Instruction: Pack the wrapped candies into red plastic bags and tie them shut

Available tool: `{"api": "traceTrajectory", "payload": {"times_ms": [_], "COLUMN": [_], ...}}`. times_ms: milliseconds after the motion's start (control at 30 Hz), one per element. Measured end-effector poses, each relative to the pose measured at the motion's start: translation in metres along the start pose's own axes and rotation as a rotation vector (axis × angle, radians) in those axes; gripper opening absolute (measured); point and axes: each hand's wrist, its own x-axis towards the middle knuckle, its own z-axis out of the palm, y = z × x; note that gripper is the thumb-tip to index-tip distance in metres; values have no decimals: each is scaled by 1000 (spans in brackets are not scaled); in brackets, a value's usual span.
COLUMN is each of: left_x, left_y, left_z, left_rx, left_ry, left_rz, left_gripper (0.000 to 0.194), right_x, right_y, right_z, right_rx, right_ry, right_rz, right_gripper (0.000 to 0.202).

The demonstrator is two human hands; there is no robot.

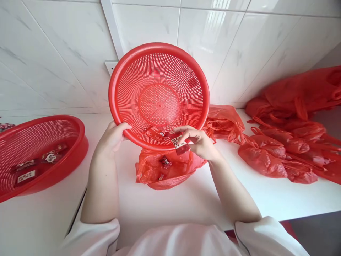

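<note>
A round red mesh basket point(128, 57) is tilted up, its open side facing me. My left hand point(114, 137) grips its lower left rim, the thumb over the edge. At the lower right rim, my right hand point(195, 140) pinches a small red packet point(182, 148) with a patterned label. Another red packet point(155, 133) lies inside the basket near the lower rim, and a small dark red patch shows at its right wall. Directly below, an open red plastic bag point(167, 181) on the white table holds a dark red wrapped piece point(165, 162) and a smaller one.
On the left stands a second red basket point(77, 153) with several packets point(26, 176) inside. Several tied red bags point(266, 153) are piled at the right, and a crumpled red bag point(225, 121) sits behind my right hand. A tiled wall point(64, 53) with a socket rises behind.
</note>
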Motion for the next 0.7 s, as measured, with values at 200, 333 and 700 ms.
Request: {"api": "traceTrajectory", "payload": {"times_ms": [200,333,700], "left_x": [-2,-1,0], "left_y": [3,2,1], "left_z": [10,15,15], "left_rx": [-74,-79,-13], "left_ry": [-8,-36,-11], "left_rz": [-16,-20,-7], "left_gripper": [27,21,26], "right_x": [-2,-2,-11], "right_y": [-8,-10,11], "right_z": [-3,-3,9], "right_rx": [-151,-282,-866], "right_ry": [-231,-506,-487], "right_rz": [19,82,242], "right_gripper": [29,31,28]}}
